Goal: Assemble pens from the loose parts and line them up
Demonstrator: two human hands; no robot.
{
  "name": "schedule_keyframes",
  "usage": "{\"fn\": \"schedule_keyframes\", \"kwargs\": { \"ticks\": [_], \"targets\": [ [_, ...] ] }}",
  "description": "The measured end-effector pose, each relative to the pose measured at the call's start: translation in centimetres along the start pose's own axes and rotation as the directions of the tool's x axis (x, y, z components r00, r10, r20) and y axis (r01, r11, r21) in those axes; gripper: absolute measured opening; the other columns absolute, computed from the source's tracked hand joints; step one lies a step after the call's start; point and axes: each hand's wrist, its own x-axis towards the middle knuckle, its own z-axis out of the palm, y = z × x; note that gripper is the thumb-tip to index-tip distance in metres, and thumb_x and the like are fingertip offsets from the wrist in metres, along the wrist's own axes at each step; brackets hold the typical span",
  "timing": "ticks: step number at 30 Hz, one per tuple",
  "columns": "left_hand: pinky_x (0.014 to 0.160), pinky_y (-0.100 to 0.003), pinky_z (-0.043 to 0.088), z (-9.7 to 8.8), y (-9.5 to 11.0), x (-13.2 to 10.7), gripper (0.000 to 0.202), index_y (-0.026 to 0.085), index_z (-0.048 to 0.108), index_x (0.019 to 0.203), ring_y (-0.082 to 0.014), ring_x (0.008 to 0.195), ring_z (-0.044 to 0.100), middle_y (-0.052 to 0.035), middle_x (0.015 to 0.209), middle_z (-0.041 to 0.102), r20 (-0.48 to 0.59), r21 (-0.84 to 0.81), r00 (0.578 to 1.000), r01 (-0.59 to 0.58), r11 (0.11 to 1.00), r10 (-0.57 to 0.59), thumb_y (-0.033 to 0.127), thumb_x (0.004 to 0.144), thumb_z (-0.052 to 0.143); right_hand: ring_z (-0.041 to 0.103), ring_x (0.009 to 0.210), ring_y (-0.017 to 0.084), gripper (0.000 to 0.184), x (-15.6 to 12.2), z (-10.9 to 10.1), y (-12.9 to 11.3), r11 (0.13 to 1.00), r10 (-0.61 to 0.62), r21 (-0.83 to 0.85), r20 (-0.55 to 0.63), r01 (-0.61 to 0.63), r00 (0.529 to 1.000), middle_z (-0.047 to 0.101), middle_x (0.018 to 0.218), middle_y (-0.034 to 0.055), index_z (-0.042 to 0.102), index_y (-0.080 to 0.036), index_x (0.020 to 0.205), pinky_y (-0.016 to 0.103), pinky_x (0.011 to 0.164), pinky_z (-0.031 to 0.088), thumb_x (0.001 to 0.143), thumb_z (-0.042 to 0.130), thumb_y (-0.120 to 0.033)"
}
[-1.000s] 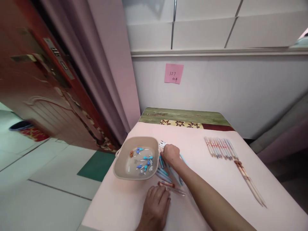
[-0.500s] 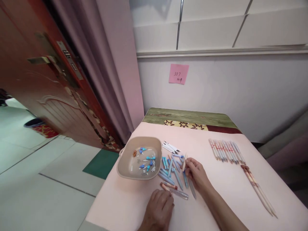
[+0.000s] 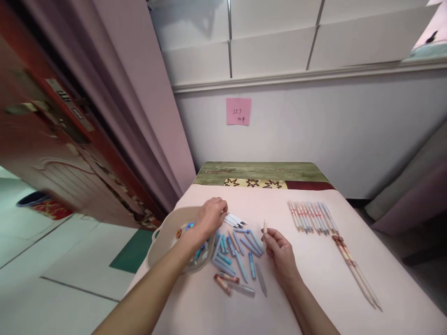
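My right hand (image 3: 281, 251) pinches a cream pen barrel (image 3: 265, 229) upright between thumb and fingers, just right of the loose pen parts. Reaching across the beige basin (image 3: 162, 242), my left hand (image 3: 211, 216) has its fingers closed at the near-left ends of several white, dark-tipped pen refills (image 3: 235, 220); the fingertips are partly hidden. Blue pen barrels (image 3: 240, 266) and caps lie scattered between the hands. Closer to me are brown-and-cream pen pieces (image 3: 222, 284) and a clear tube (image 3: 243, 289). Small blue, white and orange parts (image 3: 190, 226) lie in the basin, partly behind my left forearm.
On the right of the pink-covered table (image 3: 303, 288), a row of assembled pens (image 3: 312, 217) lies side by side. Two brown-capped pens (image 3: 356, 270) lie below it. A pink note (image 3: 238, 111) sticks to the wall behind. A door (image 3: 70, 149) stands at the left.
My left hand has moved from the table's near side up over the basin to the refills. My right hand still holds the cream barrel, now more upright. The view has turned rightward.
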Motion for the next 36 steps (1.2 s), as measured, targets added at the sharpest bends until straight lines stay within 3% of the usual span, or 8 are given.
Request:
{"fn": "schedule_keyframes", "kwargs": {
  "ticks": [3,6,10,20,26,32,36],
  "targets": [
    [0.077,-0.031,0.043,3.1,-0.8,3.1,0.014,0.021,0.066,0.078,-0.0211,0.088,0.058,-0.0058,0.085,0.064,0.146,0.020,0.986,-0.089,0.996,0.085,0.010,0.074,0.058,0.035,0.045,0.007,0.036,0.1,0.1,-0.2,1.000,0.008,-0.005,0.025,-0.008,1.000,0.058,0.064,-0.0020,0.066,-0.017,0.090,0.021,0.043,0.027,0.072,0.071,-0.048],
    [0.076,-0.032,0.042,5.7,-0.7,4.4,0.017,0.022,0.068,0.078,-0.0212,0.087,0.058,-0.0060,0.087,0.066,0.239,0.045,0.960,-0.162,0.986,0.147,0.009,0.073,0.058,0.035,0.045,0.007,0.034,0.5,0.4,-0.4,1.000,0.009,0.004,0.045,-0.009,0.999,0.056,0.062,-0.0031,0.066,-0.018,0.087,0.021,0.043,0.028,0.071,0.072,-0.047],
    [0.079,-0.033,0.042,7.0,-0.3,5.0,0.015,0.020,0.067,0.075,-0.0216,0.088,0.060,-0.0070,0.085,0.067,0.299,0.085,0.934,-0.231,0.969,0.196,0.009,0.076,0.057,0.036,0.046,0.007,0.034,0.8,0.9,-0.7,0.999,0.016,0.036,0.062,-0.018,0.998,0.054,0.061,-0.0035,0.066,-0.017,0.086,0.021,0.043,0.029,0.071,0.071,-0.047],
    [0.088,-0.038,0.042,7.0,0.7,5.0,0.016,0.016,0.066,0.084,-0.0245,0.092,0.063,-0.0125,0.087,0.071,0.337,0.166,0.902,-0.341,0.925,0.271,0.007,0.078,0.055,0.037,0.047,0.006,0.033,0.8,1.0,-1.0,0.997,0.025,0.075,0.079,-0.031,0.997,0.054,0.062,-0.0036,0.066,-0.016,0.087,0.020,0.044,0.030,0.072,0.071,-0.045],
    [0.092,-0.038,0.040,7.2,1.0,4.3,0.015,0.015,0.066,0.084,-0.0246,0.095,0.063,-0.0133,0.088,0.071,0.317,0.168,0.907,-0.343,0.924,0.279,0.006,0.079,0.054,0.037,0.045,0.006,0.034,0.7,0.7,-0.9,1.000,0.010,0.029,0.056,-0.012,0.998,0.057,0.062,-0.0022,0.066,-0.016,0.086,0.020,0.043,0.029,0.071,0.072,-0.046],
    [0.092,-0.039,0.039,5.3,0.8,3.8,0.021,0.017,0.064,0.090,-0.0254,0.098,0.060,-0.0131,0.091,0.069,0.251,0.143,0.936,-0.287,0.947,0.246,0.004,0.081,0.049,0.040,0.046,0.007,0.034,0.8,0.4,-0.5,0.999,-0.044,-0.012,0.027,0.044,0.999,0.058,0.063,-0.0011,0.067,-0.016,0.087,0.020,0.043,0.031,0.071,0.071,-0.046],
    [0.089,-0.039,0.041,4.0,1.0,5.6,0.030,0.017,0.061,0.099,-0.0258,0.098,0.059,-0.0135,0.098,0.067,0.198,0.124,0.963,-0.211,0.970,0.184,0.000,0.079,0.047,0.042,0.048,0.008,0.034,1.3,-0.1,-0.2,0.992,-0.119,-0.054,-0.068,0.115,0.991,0.059,0.063,-0.0007,0.066,-0.015,0.086,0.020,0.045,0.034,0.073,0.071,-0.045]
  ]
}}
